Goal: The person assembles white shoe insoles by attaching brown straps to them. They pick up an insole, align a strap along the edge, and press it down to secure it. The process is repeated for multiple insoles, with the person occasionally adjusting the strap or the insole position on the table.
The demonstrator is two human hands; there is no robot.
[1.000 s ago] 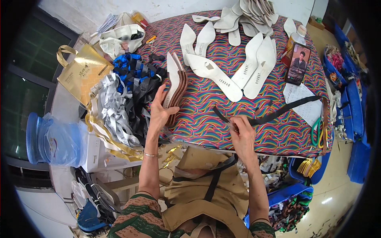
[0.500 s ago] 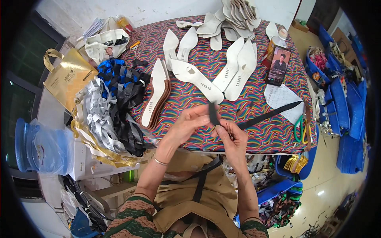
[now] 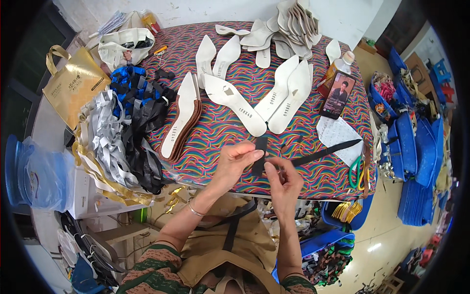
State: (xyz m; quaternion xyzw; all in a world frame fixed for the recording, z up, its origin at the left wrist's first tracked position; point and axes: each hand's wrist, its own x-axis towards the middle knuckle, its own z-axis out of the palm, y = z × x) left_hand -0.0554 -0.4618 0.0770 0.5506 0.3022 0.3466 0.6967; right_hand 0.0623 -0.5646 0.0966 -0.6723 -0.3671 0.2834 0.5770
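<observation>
Between thumb and fingers, my left hand (image 3: 238,159) pinches a short flat piece of black strip (image 3: 260,156), held upright over the table's front part. My right hand (image 3: 284,181) is closed close beside its lower end, thumb against the curled fingers. From behind those fingers a longer black strip (image 3: 325,153) runs off to the right; where the two pieces meet is hidden. Just beyond my hands lie white shoe insoles (image 3: 240,109), some in overlapping pairs. A stack of insoles with brown edges (image 3: 181,122) stands left of my left hand.
Silver, black, blue and gold strips (image 3: 112,142) are heaped at the left. A phone (image 3: 338,95) leans on a bottle (image 3: 342,63) at the right, near white paper (image 3: 338,134) and green-handled scissors (image 3: 355,172). Insoles (image 3: 296,24) pile up at the back. Blue bins (image 3: 416,147) stand beyond the table.
The black piece in my left hand was bent and edge-on; now it is flat and upright. My right hand has shifted slightly down from it. The whole view has shifted a little.
</observation>
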